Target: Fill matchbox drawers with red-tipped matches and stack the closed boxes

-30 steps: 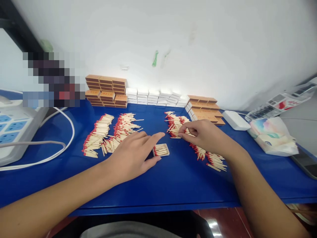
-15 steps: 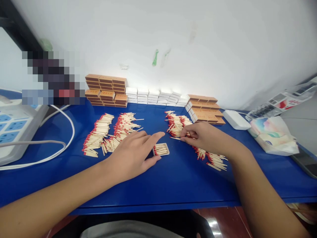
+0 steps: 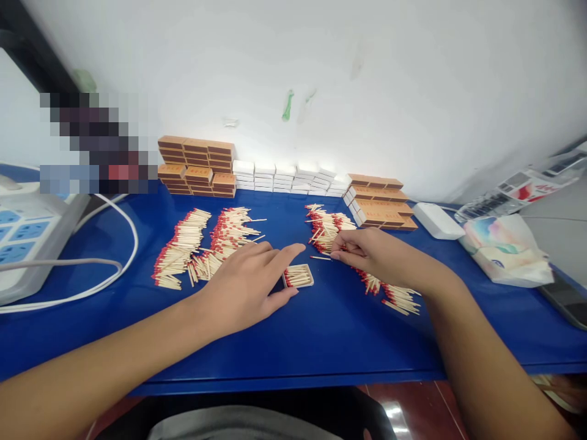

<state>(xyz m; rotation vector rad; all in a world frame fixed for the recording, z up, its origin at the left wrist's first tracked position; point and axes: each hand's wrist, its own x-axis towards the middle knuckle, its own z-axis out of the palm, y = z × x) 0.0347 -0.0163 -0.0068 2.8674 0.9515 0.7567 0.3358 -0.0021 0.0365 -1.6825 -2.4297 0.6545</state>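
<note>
A small open matchbox tray [image 3: 298, 276] with red-tipped matches in it lies on the blue table [image 3: 321, 330]. My left hand [image 3: 247, 284] rests flat around its left side, thumb and forefinger apart and touching the tray. My right hand [image 3: 373, 253] lies on a long pile of loose matches [image 3: 330, 229], fingertips pinched together on a few matches. One stray match [image 3: 320, 258] lies just left of those fingertips. Two more heaps of matches [image 3: 202, 244] sit left of my left hand.
Stacks of brown matchbox sleeves [image 3: 197, 166] and white inner trays [image 3: 284, 177] line the wall, with more brown sleeves [image 3: 378, 201] at the right. A power strip [image 3: 27, 238] with white cables lies at the left. A white adapter [image 3: 438, 220], a tissue pack [image 3: 504, 250] and a phone [image 3: 566, 302] lie at the right.
My right hand has slid slightly left and nearer along the match pile, its fingertips closing on matches. My left hand and the tray have stayed put.
</note>
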